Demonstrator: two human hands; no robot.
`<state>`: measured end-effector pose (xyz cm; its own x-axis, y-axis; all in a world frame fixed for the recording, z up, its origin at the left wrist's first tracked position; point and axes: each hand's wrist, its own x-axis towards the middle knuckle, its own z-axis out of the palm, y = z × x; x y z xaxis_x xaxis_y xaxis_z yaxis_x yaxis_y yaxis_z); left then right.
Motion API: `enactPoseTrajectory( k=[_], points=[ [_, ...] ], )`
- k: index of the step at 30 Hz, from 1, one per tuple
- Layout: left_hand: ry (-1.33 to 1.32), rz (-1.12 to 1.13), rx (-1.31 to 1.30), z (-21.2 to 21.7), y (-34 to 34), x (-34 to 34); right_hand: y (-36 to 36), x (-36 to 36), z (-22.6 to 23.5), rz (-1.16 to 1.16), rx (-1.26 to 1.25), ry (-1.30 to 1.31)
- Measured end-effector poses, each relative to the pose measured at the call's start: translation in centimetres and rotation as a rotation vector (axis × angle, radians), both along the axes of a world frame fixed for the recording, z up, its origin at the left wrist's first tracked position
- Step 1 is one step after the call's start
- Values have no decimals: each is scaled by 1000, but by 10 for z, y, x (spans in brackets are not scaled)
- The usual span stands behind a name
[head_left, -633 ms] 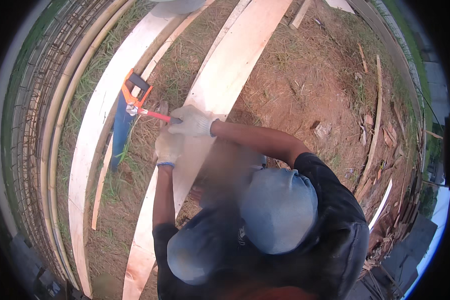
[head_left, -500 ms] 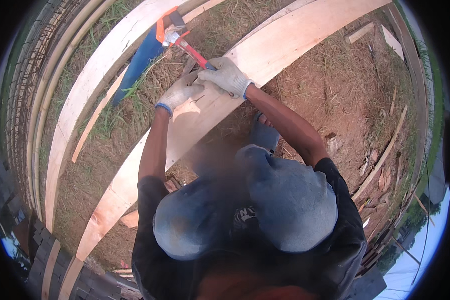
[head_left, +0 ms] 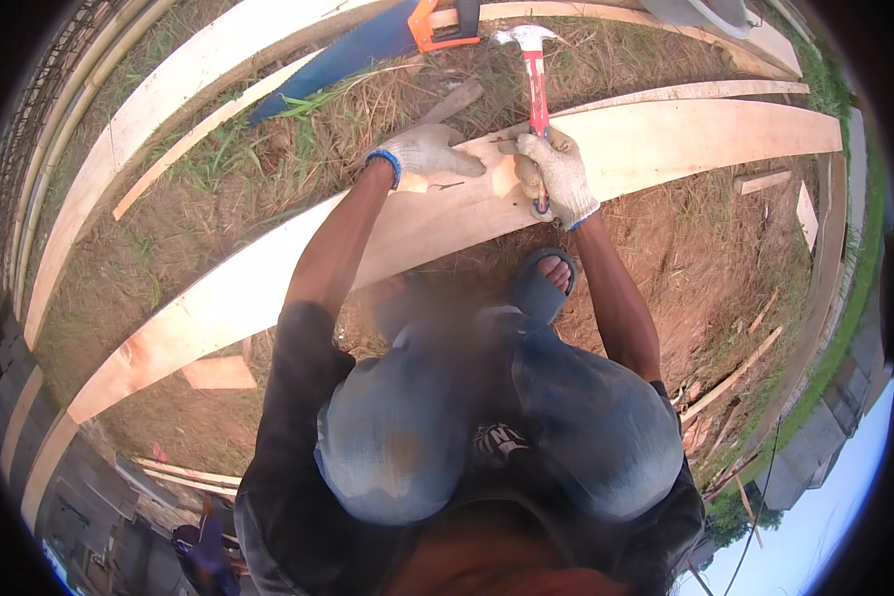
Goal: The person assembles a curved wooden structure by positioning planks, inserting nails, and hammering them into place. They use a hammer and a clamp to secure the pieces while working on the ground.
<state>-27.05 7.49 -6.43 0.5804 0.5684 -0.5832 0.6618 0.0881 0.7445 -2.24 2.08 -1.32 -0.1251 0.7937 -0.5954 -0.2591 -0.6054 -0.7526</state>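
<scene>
A long pale wooden board runs across in front of my knees. My left hand, in a whitish work glove with a blue cuff, rests on its far edge with the fingers stretched out and nothing visible in them. Beside those fingers a thin nail shows on the board; I cannot tell how deep it sits. My right hand, gloved too, is closed round the handle of a claw hammer. The hammer's metal head points away from me, beyond the board's far edge.
A handsaw with a blue blade and orange-black handle lies on the grass past the board. Another long board curves along the far left. A short wood offcut lies at left, a small block at right. My sandalled foot is near the board.
My right hand has moved right and away from my left, bringing the hammer upright in view. The left hand's fingers have spread over the board. The whole view has turned somewhat.
</scene>
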Motion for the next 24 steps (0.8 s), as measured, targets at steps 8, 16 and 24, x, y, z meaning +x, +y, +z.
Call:
enactPoseTrajectory(
  k=[8, 16, 24],
  points=[
    [60, -34, 87, 12, 2, 1, -5, -7, 9, 187, -16, -304],
    [80, 45, -94, 6, 0, 6, -13, -18, 8, 233, 125, -348],
    [17, -6, -189, 5, 8, -3, -15, -27, 10, 190, -51, -318]
  ],
)
